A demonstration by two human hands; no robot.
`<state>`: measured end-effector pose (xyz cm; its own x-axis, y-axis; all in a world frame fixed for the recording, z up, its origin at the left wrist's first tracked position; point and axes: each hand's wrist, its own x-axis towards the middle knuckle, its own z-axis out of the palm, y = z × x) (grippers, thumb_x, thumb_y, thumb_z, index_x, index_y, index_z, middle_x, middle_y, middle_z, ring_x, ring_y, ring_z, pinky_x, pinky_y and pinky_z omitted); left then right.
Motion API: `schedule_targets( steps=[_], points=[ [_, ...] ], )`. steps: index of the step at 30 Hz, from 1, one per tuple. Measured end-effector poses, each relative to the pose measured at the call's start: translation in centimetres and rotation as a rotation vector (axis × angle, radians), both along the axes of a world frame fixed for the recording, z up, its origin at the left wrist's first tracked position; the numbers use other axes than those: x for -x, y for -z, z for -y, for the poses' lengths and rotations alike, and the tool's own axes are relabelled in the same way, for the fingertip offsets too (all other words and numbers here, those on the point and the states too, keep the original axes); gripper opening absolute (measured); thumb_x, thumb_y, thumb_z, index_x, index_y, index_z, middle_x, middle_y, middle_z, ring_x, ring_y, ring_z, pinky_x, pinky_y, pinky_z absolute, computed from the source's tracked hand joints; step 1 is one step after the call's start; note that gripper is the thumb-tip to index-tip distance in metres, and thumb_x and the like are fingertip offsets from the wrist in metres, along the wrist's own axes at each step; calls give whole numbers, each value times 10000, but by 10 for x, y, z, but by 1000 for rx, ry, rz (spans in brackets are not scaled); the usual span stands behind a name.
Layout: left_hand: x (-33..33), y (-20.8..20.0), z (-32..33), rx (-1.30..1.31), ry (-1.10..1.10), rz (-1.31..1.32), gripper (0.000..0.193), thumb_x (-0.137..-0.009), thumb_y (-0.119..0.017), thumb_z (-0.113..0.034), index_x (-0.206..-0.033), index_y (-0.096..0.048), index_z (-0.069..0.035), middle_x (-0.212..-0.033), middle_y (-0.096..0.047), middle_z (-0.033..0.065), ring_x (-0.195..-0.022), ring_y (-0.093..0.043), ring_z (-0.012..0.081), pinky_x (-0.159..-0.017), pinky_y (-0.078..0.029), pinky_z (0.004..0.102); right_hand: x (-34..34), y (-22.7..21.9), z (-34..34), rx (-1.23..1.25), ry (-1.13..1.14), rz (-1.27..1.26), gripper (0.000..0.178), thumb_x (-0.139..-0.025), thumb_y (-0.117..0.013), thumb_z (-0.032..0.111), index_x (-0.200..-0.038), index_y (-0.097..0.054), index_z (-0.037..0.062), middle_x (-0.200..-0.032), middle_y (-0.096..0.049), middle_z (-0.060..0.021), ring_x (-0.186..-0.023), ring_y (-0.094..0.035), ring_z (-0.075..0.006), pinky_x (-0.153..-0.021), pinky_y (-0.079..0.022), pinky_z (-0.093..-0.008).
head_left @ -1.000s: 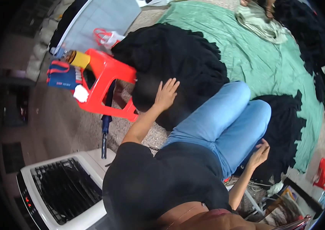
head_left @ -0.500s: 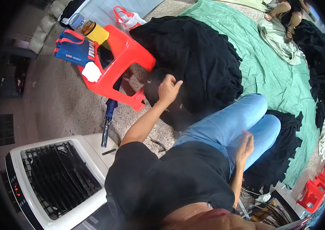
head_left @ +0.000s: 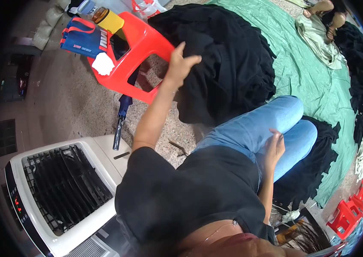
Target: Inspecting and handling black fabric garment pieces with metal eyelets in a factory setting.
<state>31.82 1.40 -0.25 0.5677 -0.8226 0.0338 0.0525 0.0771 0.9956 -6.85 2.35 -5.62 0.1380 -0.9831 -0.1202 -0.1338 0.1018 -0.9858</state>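
A large heap of black cloth (head_left: 228, 55) lies in front of me to the left, on and beside a green sheet. Over the heap's left edge reaches my left hand (head_left: 180, 67), thumb and index finger spread apart. I see nothing gripped in it, though the undersides of its fingers are hidden. My right hand (head_left: 275, 147) is held above my jeans (head_left: 254, 124), its fingers drawn together; whatever is between them is too small to make out. More black cloth (head_left: 301, 180) lies beside my legs on the right.
A red stool (head_left: 143, 38) stands close to my left hand, bearing a blue bag (head_left: 83, 38) and a bottle (head_left: 104, 19). An umbrella (head_left: 120, 124) and a white air cooler (head_left: 61, 188) are at left. Green sheeting (head_left: 314, 94) spreads right; another person's legs (head_left: 331, 21) show far right.
My left hand has moved farther forward, and its thumb and index finger have spread. The near flap of black cloth has shifted. My right hand stays over my lap, its fingers slightly changed.
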Motion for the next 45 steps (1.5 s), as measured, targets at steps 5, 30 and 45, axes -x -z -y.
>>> schedule_targets(
  steps=[5, 30, 45],
  points=[
    [17, -144, 26, 339, 169, -64, 311, -769, -669, -10, -1077, -644, 18, -967, -694, 81, -847, -673, 160, -807, -543, 278, -68, -45, 39, 222, -153, 44, 626, -800, -768, 167, -1368, -519, 83, -1129, -650, -44, -996, -588, -117, -745, -434, -217],
    [-42, 89, 72, -289, -362, 591, 805, -806, -714, -205, -1425, -246, 8, -1383, -327, 325, -1311, -292, 465, -1108, -278, 451, 80, -67, 184, -220, 500, 739, 106, -920, -579, 169, -858, -616, 91, -720, -654, -30, -448, -520, -136, -404, -362, -244],
    [94, 160, -30, -440, -58, 642, 270, -805, -739, -225, -771, -613, 12, -805, -591, 104, -732, -571, 295, -689, -485, 373, -42, -188, 154, 43, 295, 498, 64, -887, -654, 141, -875, -594, 122, -709, -611, 0, -507, -545, -93, -401, -349, -232]
  ],
)
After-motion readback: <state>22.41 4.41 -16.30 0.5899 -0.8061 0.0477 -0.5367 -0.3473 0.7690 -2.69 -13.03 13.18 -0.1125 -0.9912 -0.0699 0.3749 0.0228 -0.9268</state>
